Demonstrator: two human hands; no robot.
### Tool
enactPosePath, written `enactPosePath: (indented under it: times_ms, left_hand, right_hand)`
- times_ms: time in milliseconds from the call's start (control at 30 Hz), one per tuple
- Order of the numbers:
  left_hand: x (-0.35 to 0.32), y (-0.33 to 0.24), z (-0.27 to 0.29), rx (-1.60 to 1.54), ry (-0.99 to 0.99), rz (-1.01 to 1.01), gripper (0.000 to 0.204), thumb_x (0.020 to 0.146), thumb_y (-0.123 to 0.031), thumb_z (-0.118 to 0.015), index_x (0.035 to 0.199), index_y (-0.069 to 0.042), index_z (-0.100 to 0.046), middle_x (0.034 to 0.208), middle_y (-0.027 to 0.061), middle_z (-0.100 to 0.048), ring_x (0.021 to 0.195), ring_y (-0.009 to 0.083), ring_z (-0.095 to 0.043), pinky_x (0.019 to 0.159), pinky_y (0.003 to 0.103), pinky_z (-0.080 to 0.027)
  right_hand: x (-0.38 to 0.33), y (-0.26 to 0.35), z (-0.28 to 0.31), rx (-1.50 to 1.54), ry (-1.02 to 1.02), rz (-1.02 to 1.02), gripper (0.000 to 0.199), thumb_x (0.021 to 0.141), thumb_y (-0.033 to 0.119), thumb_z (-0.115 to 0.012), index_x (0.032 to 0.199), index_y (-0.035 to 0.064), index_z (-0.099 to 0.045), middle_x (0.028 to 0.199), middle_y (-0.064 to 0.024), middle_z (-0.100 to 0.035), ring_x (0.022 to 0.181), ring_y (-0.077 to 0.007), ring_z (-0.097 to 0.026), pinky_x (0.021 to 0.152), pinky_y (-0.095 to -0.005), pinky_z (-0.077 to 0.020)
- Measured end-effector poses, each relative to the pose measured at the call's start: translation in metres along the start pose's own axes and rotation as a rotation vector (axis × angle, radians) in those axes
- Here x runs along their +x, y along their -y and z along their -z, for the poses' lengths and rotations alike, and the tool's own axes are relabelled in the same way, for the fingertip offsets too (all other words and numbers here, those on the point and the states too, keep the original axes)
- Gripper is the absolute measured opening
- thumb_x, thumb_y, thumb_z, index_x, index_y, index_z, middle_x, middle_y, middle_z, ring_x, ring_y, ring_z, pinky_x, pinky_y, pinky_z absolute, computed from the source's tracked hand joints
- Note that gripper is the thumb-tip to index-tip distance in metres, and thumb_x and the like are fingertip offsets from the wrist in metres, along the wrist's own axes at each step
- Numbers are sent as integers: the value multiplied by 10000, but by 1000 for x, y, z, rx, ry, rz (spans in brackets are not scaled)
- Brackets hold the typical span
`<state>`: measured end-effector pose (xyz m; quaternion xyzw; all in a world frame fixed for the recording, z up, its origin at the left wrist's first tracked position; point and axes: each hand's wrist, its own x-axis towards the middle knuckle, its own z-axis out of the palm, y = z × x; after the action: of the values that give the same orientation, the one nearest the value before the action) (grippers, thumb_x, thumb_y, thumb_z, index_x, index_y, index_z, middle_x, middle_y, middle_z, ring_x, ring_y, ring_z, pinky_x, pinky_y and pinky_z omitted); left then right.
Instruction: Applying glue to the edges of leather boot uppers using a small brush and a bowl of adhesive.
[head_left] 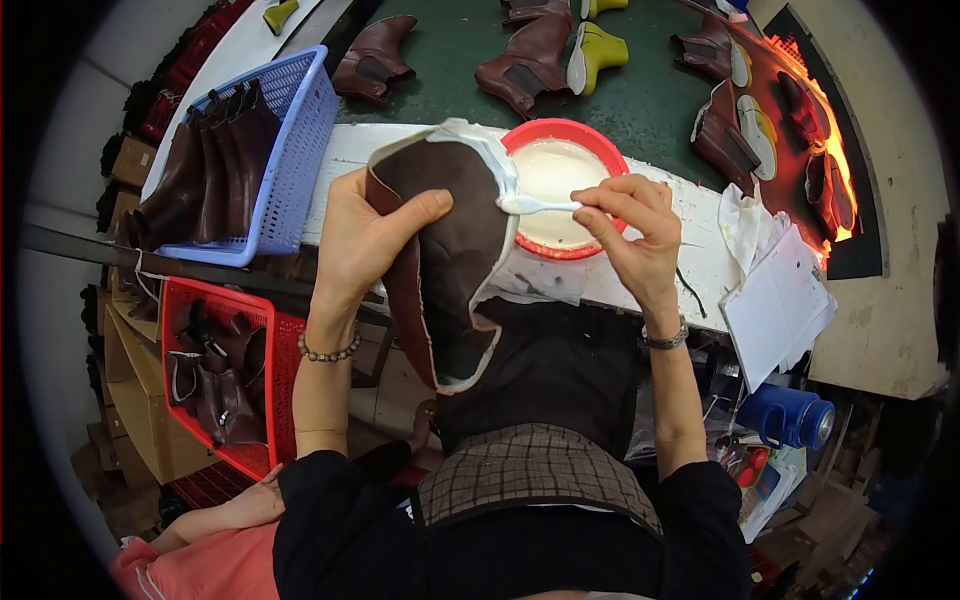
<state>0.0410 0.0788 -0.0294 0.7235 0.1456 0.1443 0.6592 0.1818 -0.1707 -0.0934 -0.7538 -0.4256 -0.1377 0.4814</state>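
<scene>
White bench [692,262]; left hand [368,232] around upper [458,255], applicator [545,206] in pinch of right hand [640,225].

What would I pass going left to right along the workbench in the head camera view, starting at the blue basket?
Blue basket → left hand → brown leather upper → red bowl → right hand → white papers.
</scene>
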Motion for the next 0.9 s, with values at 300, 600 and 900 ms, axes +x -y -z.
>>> enactPosePath:
  times_ms: [300,600,900]
  left_hand:
    - [30,13,12,28,-116,-147,313,865,-53,-793,1145,68,-721,1023,86,-766,885,125,-691,808,275,-555]
    - [88,103,72,565,-306,-172,909,788,-298,-883,1498,68,-450,1393,266,-614,1221,284,-660,1018,358,-517]
    - [3,140,78,1006,33,-40,1428,549,-375,-982,1666,-303,-95,1603,385,-235,1416,590,-357,1056,707,-375]
  right_hand:
    - [-11,4,-8,40,-1,-8,169,812,155,-850,975,131,-814,876,10,-697,838,-138,-628,834,-310,-391]
    - [-9,-50,25,-590,198,-262,119,865,225,-763,923,130,-806,862,-19,-693,831,-223,-665,764,-386,-444]
    - [-10,-52,26,-579,155,-239,115,864,234,-760,912,136,-797,855,-29,-682,825,-238,-664,710,-392,-477]
